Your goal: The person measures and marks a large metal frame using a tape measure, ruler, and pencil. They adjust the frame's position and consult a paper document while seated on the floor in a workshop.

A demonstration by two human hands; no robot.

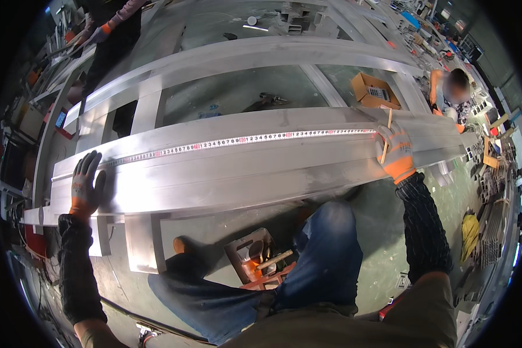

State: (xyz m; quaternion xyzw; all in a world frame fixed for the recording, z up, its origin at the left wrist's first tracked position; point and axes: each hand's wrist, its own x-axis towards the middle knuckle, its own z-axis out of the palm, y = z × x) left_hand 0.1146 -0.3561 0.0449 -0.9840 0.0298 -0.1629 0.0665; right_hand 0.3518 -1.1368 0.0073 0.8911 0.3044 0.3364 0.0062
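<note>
Several long silver metal profiles lie side by side across the picture in front of me. Along them stretches a white measuring tape with black and red markings. At the left end, my left hand, in a grey and orange work glove, rests flat on the metal beside the tape, fingers extended. My right hand, gloved alike, is closed around a thin, light-coloured pencil-like stick at the tape's right part. The stick points up past the fingers. My right fingers hide the tape there.
Metal frame bars run behind the profiles. An open cardboard box and a dark tool lie beyond. By my legs sits a toolbox with a wooden-handled tool. One person is at right, another at upper left.
</note>
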